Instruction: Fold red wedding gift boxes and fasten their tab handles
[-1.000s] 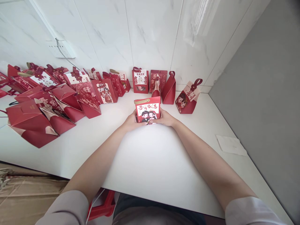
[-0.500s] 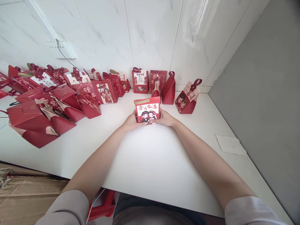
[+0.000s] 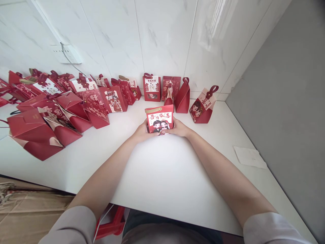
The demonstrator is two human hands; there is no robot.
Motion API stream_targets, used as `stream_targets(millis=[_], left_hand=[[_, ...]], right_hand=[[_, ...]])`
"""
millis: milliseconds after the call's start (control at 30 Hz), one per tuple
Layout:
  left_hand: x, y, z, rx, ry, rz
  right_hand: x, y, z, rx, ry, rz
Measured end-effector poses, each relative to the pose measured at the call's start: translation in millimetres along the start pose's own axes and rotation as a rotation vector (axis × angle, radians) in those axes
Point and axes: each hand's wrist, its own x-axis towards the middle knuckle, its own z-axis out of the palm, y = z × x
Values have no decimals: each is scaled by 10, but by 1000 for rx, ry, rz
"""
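A red gift box (image 3: 159,119) with a white panel, red lettering and a cartoon couple faces me at the middle of the white table (image 3: 162,169). My left hand (image 3: 143,131) grips its left side, and my right hand (image 3: 179,128) grips its right side. Both thumbs lie on the lower front of the box, while most of the other fingers are hidden behind it. A gold strap runs along its top left edge. Just behind it stands a narrow red box (image 3: 169,95), partly covered by the one I hold.
Along the wall stand more red gift boxes, among them one with a window (image 3: 152,88) and one with a ribbon loop (image 3: 203,106). Several red boxes (image 3: 35,132) crowd the left. A white tissue (image 3: 250,157) lies at the right edge. A red stool (image 3: 111,223) sits below.
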Motion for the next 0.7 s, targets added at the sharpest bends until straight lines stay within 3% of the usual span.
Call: stream_targets(millis=[700], left_hand=[[1, -1, -7, 5, 11, 4]], right_hand=[[26, 118, -3, 41, -9, -5]])
